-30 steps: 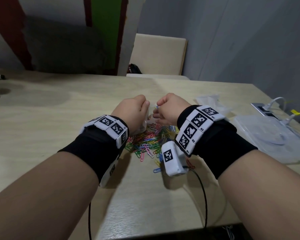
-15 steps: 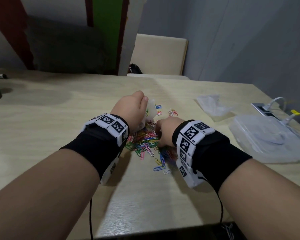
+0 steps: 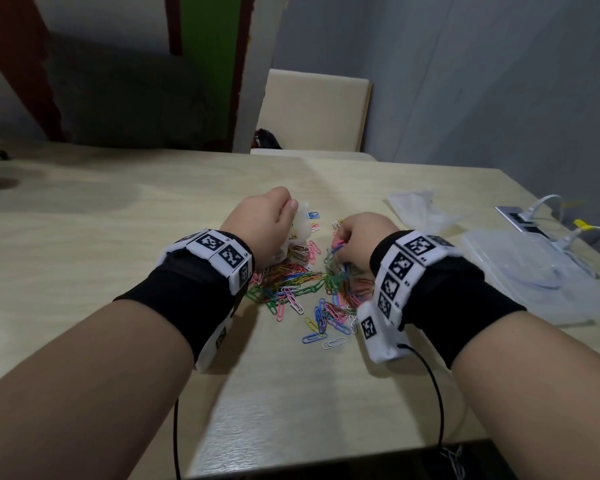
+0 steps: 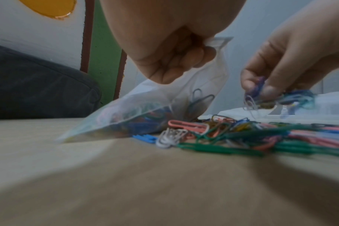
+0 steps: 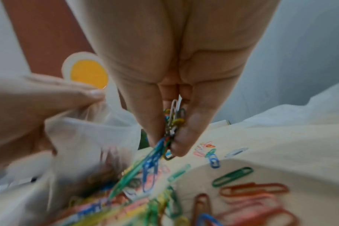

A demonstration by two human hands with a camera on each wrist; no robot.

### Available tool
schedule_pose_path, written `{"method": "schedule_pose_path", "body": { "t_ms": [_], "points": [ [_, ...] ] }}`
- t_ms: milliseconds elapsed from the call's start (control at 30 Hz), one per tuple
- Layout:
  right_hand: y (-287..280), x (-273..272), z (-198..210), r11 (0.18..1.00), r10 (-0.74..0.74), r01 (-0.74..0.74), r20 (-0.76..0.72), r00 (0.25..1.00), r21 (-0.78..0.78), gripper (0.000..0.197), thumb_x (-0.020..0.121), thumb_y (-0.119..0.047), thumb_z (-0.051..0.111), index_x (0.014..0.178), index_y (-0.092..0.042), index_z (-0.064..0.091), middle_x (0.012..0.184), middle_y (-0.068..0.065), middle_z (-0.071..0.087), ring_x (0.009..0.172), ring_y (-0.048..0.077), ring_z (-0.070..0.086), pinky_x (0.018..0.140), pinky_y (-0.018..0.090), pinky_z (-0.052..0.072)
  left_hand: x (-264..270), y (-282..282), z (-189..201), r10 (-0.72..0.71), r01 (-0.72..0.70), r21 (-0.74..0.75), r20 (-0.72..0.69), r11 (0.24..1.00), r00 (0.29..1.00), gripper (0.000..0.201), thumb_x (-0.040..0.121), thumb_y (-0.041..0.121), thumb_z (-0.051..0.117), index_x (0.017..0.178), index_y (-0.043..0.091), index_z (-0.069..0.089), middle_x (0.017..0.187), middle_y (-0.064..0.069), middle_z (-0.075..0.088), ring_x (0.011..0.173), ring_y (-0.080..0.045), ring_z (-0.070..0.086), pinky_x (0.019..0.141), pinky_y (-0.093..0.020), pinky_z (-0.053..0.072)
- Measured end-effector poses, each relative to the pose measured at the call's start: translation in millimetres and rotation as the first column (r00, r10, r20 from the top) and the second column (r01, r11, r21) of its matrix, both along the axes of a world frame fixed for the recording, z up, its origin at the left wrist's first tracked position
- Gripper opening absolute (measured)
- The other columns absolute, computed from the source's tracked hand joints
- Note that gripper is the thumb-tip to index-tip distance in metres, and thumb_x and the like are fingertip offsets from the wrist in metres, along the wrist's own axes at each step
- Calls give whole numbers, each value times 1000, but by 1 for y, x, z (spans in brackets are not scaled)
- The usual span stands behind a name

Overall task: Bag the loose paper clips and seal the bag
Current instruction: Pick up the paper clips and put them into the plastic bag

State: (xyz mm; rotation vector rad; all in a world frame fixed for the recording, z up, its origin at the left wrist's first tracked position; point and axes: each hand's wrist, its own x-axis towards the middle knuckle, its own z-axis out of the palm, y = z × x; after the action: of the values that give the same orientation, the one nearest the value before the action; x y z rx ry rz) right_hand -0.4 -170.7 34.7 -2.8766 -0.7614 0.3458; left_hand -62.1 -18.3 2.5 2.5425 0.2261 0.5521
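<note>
Left hand [image 3: 264,220] grip pinched on clear plastic zip bag [image 4: 145,110] mouth above pale wooden desk [image 3: 84,258], right hand [image 3: 357,237] grip holding tangled clump of coloured wire paper clips [image 5: 172,122] beside loose pile [image 3: 291,282]; risked snagged strands spilling short of narrow, sagging opening.

Dim, soft indoor light; the pale wooden table [image 3: 84,258] carries soft shadows under both wrists. Wrist views are blurred, worst below the fingers, with wide-angle bending at the edges.
</note>
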Motion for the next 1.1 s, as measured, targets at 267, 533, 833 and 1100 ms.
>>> {"method": "schedule_pose_path", "body": {
  "t_ms": [267, 533, 833, 1100],
  "points": [
    [16, 5, 8, 470, 45, 560, -652, 757, 682, 23, 86, 9, 63, 70, -6, 56, 76, 11, 60, 75, 24, 63, 67, 28, 61, 2, 1, -2, -10, 10, -7, 13, 1000, 1000, 25, 98, 30, 35, 84, 12, 45, 73, -12, 55, 73, -33, 52, 62, -36, 38],
    [39, 10, 5, 607, -39, 559, -682, 731, 565, 10, 86, -9, 58, 93, -13, 53, 88, 4, 57, 81, 19, 62, 65, 29, 55, 1, 1, 0, -25, 27, -29, 43, 999, 999, 27, 98, 28, 36, 89, 7, 49, 74, -15, 57, 72, -32, 52, 62, -37, 38],
    [42, 5, 6, 750, -114, 309, -346, 931, 585, 22, 87, -8, 56, 76, -24, 46, 96, 5, 63, 87, 22, 68, 78, 39, 59, 0, 1, 1, -10, 11, -25, 45, 1000, 999, 27, 99, 28, 35, 90, 7, 49, 72, -12, 54, 72, -32, 51, 62, -37, 37],
    [31, 2, 3, 758, -183, 290, -236, 954, 584, 11, 87, -9, 50, 90, -16, 57, 88, 7, 65, 88, 30, 70, 81, 48, 58, 0, 2, 3, 61, -61, -9, 112, 998, 992, 27, 99, 29, 34, 90, 8, 48, 71, -11, 52, 69, -31, 48, 60, -37, 36]
  ]
}}
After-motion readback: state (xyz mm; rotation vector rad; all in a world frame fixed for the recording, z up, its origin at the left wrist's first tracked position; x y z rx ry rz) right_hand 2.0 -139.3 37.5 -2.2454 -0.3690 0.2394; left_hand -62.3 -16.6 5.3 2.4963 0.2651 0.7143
